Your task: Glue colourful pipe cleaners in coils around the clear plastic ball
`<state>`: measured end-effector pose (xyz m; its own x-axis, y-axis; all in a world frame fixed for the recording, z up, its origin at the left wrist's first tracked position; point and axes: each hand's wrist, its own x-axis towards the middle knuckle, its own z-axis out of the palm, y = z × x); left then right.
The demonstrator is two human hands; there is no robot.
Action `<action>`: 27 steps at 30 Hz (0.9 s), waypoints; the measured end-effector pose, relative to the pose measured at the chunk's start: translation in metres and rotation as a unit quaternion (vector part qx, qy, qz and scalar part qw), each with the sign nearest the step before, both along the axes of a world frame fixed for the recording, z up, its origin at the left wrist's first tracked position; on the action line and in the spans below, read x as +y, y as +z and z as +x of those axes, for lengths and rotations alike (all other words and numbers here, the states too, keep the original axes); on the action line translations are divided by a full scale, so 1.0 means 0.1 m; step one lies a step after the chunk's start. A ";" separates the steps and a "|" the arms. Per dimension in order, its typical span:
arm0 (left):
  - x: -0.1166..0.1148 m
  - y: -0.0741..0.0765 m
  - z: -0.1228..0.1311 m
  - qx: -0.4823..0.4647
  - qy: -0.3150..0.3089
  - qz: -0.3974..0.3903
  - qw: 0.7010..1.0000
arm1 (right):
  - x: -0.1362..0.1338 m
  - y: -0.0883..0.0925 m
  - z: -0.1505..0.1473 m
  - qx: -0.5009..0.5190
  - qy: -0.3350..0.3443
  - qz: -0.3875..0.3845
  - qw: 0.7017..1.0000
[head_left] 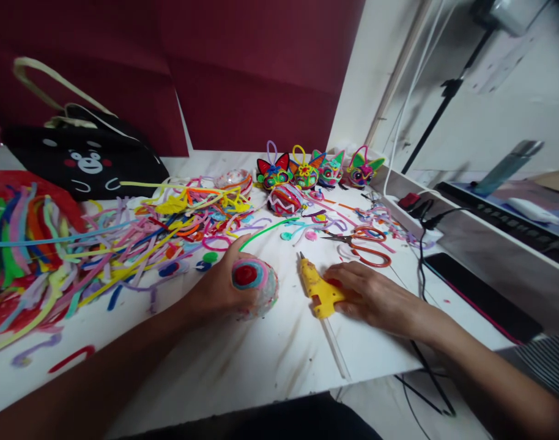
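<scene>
My left hand (231, 284) is wrapped round a clear ball (265, 290) partly covered with coiled pipe cleaner, a red centre ringed in blue and pink. A green pipe cleaner (265, 229) stretches from beside my thumb toward the back. In my right hand (369, 293) is the handle of a yellow hot glue gun (314, 284), which lies on its side at the table with its nozzle pointing away. A clear glue stick (335, 348) sticks out of its rear end. Orange-handled scissors (364, 241) lie beyond my right hand, their blades partly open.
Loose pipe cleaners (137, 244) cover the left side. Several animal-faced balls (304, 174) line the back, near another coiled ball (284, 200). A black bag (87, 162) stands back left. On the right lie a phone (484, 296) and black cables (421, 263). The white table (270, 379) ends close to me.
</scene>
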<state>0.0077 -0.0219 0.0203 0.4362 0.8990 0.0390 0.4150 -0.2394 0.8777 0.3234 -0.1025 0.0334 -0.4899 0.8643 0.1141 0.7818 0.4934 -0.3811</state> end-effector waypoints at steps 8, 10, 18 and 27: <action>0.02 0.12 -0.05 0.014 -0.011 -0.058 0.998 | -0.06 0.00 0.05 -0.026 0.002 0.040 0.999; 0.02 0.15 -0.06 -0.016 0.002 -0.078 0.997 | -0.08 0.00 0.04 -0.010 0.002 0.055 0.998; 0.16 0.15 -0.06 -0.181 0.156 0.024 0.971 | -0.03 0.22 -0.06 0.047 -0.021 0.100 0.994; 0.00 0.07 -0.10 0.043 -0.088 0.314 0.944 | 0.31 0.34 -0.23 0.081 -0.034 0.171 0.981</action>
